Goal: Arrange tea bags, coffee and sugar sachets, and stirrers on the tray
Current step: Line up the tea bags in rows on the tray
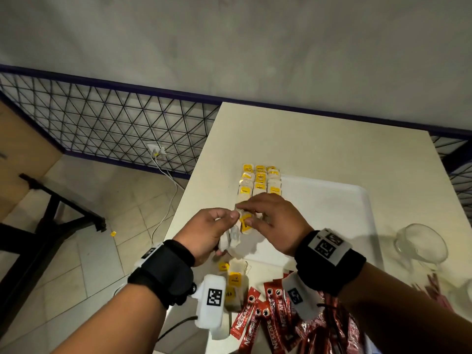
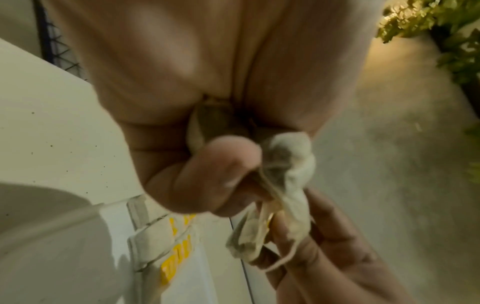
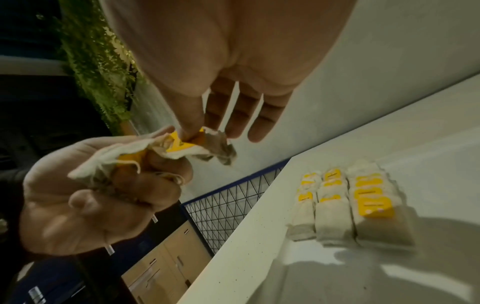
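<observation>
Flanking hands (image 1: 245, 223): coffee sachets (image 1: 258, 318), glass (image 1: 421, 245).

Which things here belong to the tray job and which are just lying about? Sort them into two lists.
Job:
tray
tea bags in rows
tea bags held by the left hand and right hand
loose tea bags
coffee sachets

Lying about:
glass cup
cables
cardboard box

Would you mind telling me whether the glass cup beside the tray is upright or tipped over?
Tipped over: the glass cup lies on its side on the table, right of the tray.
</observation>
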Demonstrator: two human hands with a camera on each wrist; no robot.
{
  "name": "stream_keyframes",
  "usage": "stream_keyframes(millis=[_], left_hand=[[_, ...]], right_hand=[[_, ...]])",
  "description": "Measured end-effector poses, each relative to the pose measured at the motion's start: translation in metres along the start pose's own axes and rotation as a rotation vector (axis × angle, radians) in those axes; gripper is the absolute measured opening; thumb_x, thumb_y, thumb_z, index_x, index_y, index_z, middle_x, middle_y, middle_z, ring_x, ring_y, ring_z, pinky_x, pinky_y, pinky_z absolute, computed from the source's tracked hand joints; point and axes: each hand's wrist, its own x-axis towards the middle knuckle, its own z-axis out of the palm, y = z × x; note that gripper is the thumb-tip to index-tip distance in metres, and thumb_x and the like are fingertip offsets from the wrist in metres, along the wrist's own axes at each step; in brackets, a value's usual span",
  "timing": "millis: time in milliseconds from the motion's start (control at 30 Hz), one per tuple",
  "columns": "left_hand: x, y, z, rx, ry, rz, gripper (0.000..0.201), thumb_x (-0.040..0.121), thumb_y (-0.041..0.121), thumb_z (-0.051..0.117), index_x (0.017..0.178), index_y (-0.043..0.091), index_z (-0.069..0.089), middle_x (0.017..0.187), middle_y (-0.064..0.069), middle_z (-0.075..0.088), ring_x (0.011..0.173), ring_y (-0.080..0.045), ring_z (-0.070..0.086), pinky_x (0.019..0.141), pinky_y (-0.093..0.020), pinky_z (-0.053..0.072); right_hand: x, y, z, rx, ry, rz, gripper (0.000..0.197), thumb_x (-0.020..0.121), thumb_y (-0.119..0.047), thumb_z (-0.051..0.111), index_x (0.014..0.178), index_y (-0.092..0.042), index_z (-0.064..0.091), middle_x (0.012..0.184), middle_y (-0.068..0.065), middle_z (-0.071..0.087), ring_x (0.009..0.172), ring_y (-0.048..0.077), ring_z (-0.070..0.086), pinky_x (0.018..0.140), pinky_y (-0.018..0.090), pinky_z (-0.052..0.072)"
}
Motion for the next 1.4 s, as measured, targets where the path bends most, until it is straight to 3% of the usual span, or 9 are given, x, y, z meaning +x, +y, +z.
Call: stream_keyframes(millis=[300, 533, 733, 833, 933, 1033, 1133, 1267, 1400], left_hand=[[-0.006, 0.005, 0.005, -0.528, -0.104, -0.294, 0.019, 0.087, 0.024, 0.053, 0.089, 0.006, 0.057, 0.059, -0.007, 0.045, 0.035, -0.012, 0.039, 0.03, -0.014, 0.029], [-0.01, 0.009, 0.005, -0.559, -0.081, -0.345, 0.023, 0.094, 0.026, 0.048, 0.086, 0.006, 0.056, 0.055, -0.008, 0.049, 0.032, -0.012, 0.038, 0.029, -0.014, 0.027], [-0.003, 0.0, -0.017, -0.222, 0.225, -0.042, 0.019, 0.098, 0.021, 0.052, 0.092, 0.004, 0.057, 0.067, -0.017, 0.053, 0.04, -0.015, 0.042, 0.037, -0.018, 0.028], [-0.01, 0.005, -0.024, 0.169, 0.245, 0.14, 0.022, 0.096, 0.018, 0.056, 0.08, 0.004, 0.06, 0.066, -0.033, 0.053, 0.039, -0.022, 0.039, 0.042, -0.023, 0.033], [-0.017, 0.014, -0.02, 0.479, 0.147, 0.268, 0.019, 0.093, 0.019, 0.062, 0.075, 0.022, 0.069, 0.087, 0.008, 0.073, 0.051, -0.015, 0.056, 0.047, -0.02, 0.043], [-0.014, 0.019, -0.009, 0.698, -0.023, 0.383, 0.019, 0.091, 0.022, 0.065, 0.073, 0.028, 0.07, 0.113, 0.021, 0.063, 0.086, 0.004, 0.064, 0.065, -0.011, 0.046], [-0.002, 0.017, -0.001, 0.851, -0.077, 0.498, 0.014, 0.089, 0.025, 0.063, 0.082, 0.017, 0.073, 0.101, 0.015, 0.065, 0.097, 0.005, 0.059, 0.079, -0.01, 0.043], [0.012, 0.012, -0.001, 0.92, -0.023, 0.545, 0.016, 0.091, 0.023, 0.062, 0.082, 0.016, 0.072, 0.08, 0.009, 0.062, 0.074, -0.001, 0.056, 0.069, -0.015, 0.04], [0.021, 0.011, -0.015, 0.953, 0.001, 0.529, 0.021, 0.091, 0.029, 0.058, 0.076, 0.02, 0.069, 0.085, 0.009, 0.067, 0.08, -0.004, 0.059, 0.074, -0.023, 0.044]], right_hand=[[-0.003, -0.001, -0.001, -0.028, -0.034, -0.16, 0.035, 0.092, -0.032, 0.049, 0.122, -0.024, 0.066, 0.1, -0.002, 0.056, 0.095, 0.006, 0.047, 0.085, 0.013, 0.035], [-0.004, -0.005, 0.0, 0.011, 0.028, -0.164, 0.016, 0.089, -0.028, 0.052, 0.097, -0.022, 0.065, 0.107, -0.009, 0.049, 0.1, 0.012, 0.05, 0.088, 0.016, 0.037], [-0.004, -0.007, -0.018, 0.24, 0.018, 0.178, 0.023, 0.094, -0.015, 0.057, 0.084, -0.035, 0.054, 0.081, -0.009, 0.056, 0.068, 0.001, 0.048, 0.063, 0.014, 0.041], [-0.001, -0.001, -0.019, 0.311, 0.083, 0.256, 0.026, 0.092, -0.012, 0.059, 0.086, -0.038, 0.059, 0.081, -0.01, 0.057, 0.067, 0.003, 0.05, 0.067, 0.016, 0.044], [0.002, 0.001, -0.022, 0.303, 0.073, 0.286, 0.026, 0.091, -0.013, 0.062, 0.084, -0.039, 0.062, 0.076, -0.017, 0.058, 0.065, -0.001, 0.05, 0.069, 0.016, 0.043], [0.005, -0.004, -0.026, 0.241, 0.026, 0.278, 0.022, 0.087, -0.017, 0.066, 0.08, -0.037, 0.063, 0.074, -0.017, 0.06, 0.07, -0.002, 0.054, 0.07, 0.016, 0.042], [0.008, -0.01, -0.027, 0.203, 0.016, 0.259, 0.013, 0.086, -0.019, 0.068, 0.082, -0.031, 0.065, 0.075, -0.013, 0.062, 0.072, 0.002, 0.054, 0.07, 0.019, 0.043], [0.016, -0.011, -0.03, 0.103, -0.003, 0.243, 0.007, 0.086, -0.019, 0.067, 0.085, -0.025, 0.067, 0.068, -0.024, 0.058, 0.063, 0.003, 0.047, 0.06, 0.015, 0.037], [0.032, -0.006, -0.03, 0.054, -0.015, 0.246, 0.002, 0.087, -0.02, 0.067, 0.087, -0.022, 0.068, 0.066, -0.022, 0.056, 0.064, -0.006, 0.049, 0.06, 0.009, 0.033]])
